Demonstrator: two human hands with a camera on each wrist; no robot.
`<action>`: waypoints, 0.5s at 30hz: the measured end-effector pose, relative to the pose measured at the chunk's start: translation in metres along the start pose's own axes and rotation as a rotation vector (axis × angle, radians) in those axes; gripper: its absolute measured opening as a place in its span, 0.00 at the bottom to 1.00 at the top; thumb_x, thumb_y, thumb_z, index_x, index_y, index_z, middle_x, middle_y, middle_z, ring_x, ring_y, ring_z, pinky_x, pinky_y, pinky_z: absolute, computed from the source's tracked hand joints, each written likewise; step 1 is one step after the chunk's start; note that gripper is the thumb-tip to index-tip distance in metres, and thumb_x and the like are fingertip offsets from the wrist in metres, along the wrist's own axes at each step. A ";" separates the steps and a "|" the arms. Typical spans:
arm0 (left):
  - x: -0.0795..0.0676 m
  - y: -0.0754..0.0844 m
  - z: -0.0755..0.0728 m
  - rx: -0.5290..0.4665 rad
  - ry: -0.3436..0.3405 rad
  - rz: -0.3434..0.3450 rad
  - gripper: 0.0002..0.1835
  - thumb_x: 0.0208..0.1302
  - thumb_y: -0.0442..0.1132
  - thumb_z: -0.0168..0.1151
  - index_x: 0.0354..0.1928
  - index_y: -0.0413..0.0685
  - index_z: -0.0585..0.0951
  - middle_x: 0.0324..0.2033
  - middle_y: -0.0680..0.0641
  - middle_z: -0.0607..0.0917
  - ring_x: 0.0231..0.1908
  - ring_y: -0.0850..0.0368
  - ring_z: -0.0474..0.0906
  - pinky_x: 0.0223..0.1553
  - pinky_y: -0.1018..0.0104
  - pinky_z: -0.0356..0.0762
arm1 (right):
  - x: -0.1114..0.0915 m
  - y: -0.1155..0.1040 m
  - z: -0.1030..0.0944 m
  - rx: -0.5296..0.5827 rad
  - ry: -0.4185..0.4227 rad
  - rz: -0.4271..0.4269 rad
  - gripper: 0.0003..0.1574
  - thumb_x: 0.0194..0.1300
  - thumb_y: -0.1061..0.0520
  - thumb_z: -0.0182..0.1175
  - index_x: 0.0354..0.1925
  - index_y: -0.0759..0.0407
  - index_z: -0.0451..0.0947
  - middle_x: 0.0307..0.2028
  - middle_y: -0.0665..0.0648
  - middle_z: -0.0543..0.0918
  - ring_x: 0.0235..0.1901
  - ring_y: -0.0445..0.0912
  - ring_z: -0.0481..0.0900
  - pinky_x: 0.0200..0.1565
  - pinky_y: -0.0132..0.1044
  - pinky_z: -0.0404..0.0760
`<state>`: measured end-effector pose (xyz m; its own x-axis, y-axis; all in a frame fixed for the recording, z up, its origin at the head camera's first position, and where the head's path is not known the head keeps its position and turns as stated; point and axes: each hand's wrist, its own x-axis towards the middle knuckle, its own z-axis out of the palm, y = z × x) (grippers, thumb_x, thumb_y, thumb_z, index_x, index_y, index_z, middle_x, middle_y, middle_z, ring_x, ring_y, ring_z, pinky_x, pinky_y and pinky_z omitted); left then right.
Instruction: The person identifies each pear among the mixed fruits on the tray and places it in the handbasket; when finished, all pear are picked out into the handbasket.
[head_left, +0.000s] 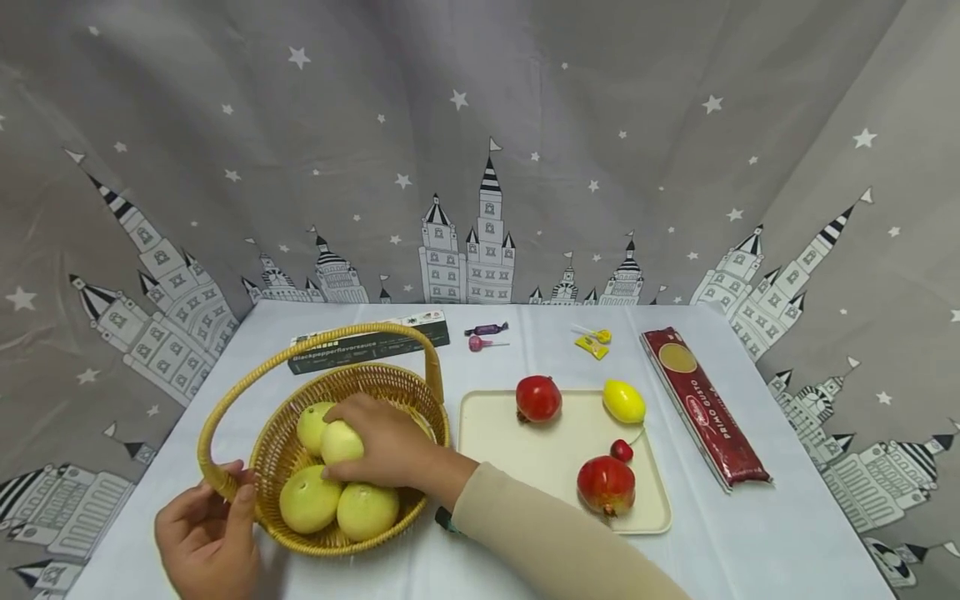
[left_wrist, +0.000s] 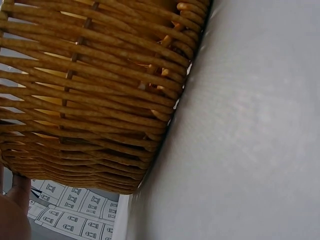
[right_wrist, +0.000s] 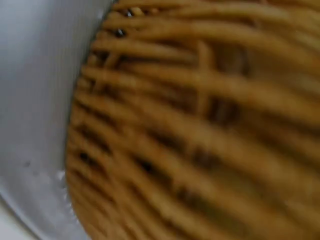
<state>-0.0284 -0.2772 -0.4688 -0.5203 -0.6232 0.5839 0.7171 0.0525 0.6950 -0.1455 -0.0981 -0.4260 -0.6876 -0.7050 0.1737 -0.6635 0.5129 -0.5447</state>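
Observation:
A wicker basket (head_left: 348, 546) with a tall arched handle stands at the left of the white table, holding several round yellow-green fruits (head_left: 310, 498). My left hand (head_left: 210, 533) grips the foot of the handle at the basket's left rim. Inside the basket, my right hand (head_left: 382, 442) holds a paler yellow-green fruit (head_left: 342, 442) between thumb and fingers, above the others. The left wrist view shows the woven basket side (left_wrist: 90, 100) and a bit of the left hand at the lower left corner. Blurred wicker (right_wrist: 190, 125) fills most of the right wrist view, where no fingers appear.
Right of the basket lies a cream tray (head_left: 517, 492) with two pomegranates (head_left: 538, 398), a lemon (head_left: 624, 402) and a cherry (head_left: 621, 451). A black sauce box (head_left: 367, 350), wrapped candies (head_left: 487, 329), lollipops (head_left: 480, 342) and a red pasta packet (head_left: 705, 408) lie around. My right forearm crosses the tray's front corner.

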 end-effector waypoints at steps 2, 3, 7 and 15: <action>0.000 0.000 0.000 -0.023 -0.005 0.001 0.23 0.55 0.11 0.55 0.53 0.21 0.63 0.47 0.27 0.77 0.45 0.45 0.80 0.52 0.65 0.80 | 0.001 -0.002 0.003 -0.086 -0.012 -0.002 0.40 0.56 0.29 0.63 0.63 0.38 0.67 0.55 0.40 0.69 0.49 0.33 0.71 0.43 0.21 0.73; 0.000 0.000 0.001 -0.014 -0.008 0.001 0.23 0.55 0.12 0.55 0.54 0.21 0.63 0.47 0.27 0.77 0.45 0.45 0.80 0.52 0.65 0.80 | 0.001 -0.003 0.005 -0.119 -0.017 0.000 0.40 0.56 0.28 0.62 0.63 0.38 0.66 0.55 0.40 0.69 0.50 0.33 0.71 0.43 0.21 0.73; -0.002 0.001 0.000 0.060 0.003 -0.007 0.22 0.57 0.14 0.56 0.54 0.23 0.64 0.48 0.28 0.77 0.46 0.47 0.80 0.52 0.66 0.80 | 0.001 -0.002 0.007 -0.198 -0.045 0.018 0.41 0.58 0.25 0.56 0.65 0.37 0.65 0.56 0.40 0.70 0.53 0.35 0.71 0.47 0.27 0.75; -0.002 0.002 0.000 0.088 0.006 -0.024 0.21 0.58 0.15 0.56 0.54 0.25 0.65 0.47 0.26 0.76 0.46 0.47 0.80 0.51 0.66 0.80 | -0.003 0.005 0.003 -0.347 -0.137 0.025 0.40 0.64 0.22 0.41 0.68 0.34 0.59 0.64 0.41 0.68 0.63 0.39 0.66 0.57 0.38 0.72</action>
<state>-0.0259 -0.2756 -0.4686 -0.5342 -0.6293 0.5644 0.6607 0.1057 0.7432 -0.1459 -0.0953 -0.4312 -0.6747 -0.7371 0.0393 -0.7235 0.6499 -0.2327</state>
